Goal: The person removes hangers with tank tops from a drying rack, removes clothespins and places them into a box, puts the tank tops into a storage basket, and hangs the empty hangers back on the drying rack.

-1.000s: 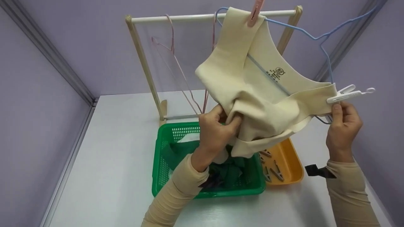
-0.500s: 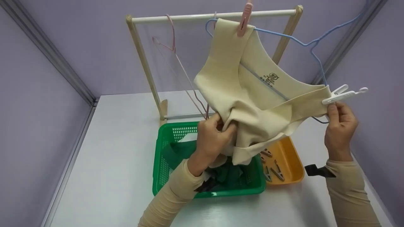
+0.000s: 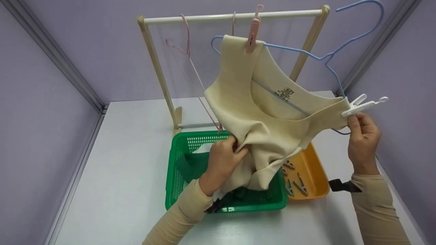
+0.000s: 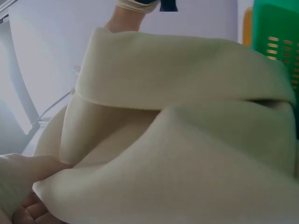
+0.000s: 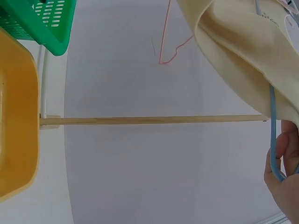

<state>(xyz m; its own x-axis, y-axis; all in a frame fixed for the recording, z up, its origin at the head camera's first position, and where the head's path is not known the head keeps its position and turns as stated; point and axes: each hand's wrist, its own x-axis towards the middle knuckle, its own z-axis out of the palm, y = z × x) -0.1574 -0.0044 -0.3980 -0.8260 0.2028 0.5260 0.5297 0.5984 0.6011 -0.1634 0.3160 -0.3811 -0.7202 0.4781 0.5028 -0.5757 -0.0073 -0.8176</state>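
Note:
A cream sleeveless undershirt [image 3: 235, 75] with a small printed mark inside its neck hangs tilted on a blue wire hanger [image 3: 289, 49]. One shoulder is clipped by a pink clothespin [image 3: 253, 35], the other by a white clothespin [image 3: 360, 107]. My left hand [image 3: 221, 165] grips a bunched fold of the front, and in the left wrist view the cloth [image 4: 187, 154] covers most of that grip. Just below the white clothespin, my right hand [image 3: 364, 144] pinches the shoulder at the hanger's lower end. The blue wire [image 5: 273, 107] runs by its fingers in the right wrist view.
Behind stands a wooden rack with a white bar [image 3: 211, 19], where pink hangers [image 3: 188, 37] hang. Below the undershirt, a green basket [image 3: 169, 170] holds clothes. Right of it, an orange tray [image 3: 318, 177] holds several clothespins. Walls rise on both sides.
The undershirt and hanger have moved down and left, and the hanger's hook has come fully into view. Both hands have shifted slightly down and left, keeping their holds.

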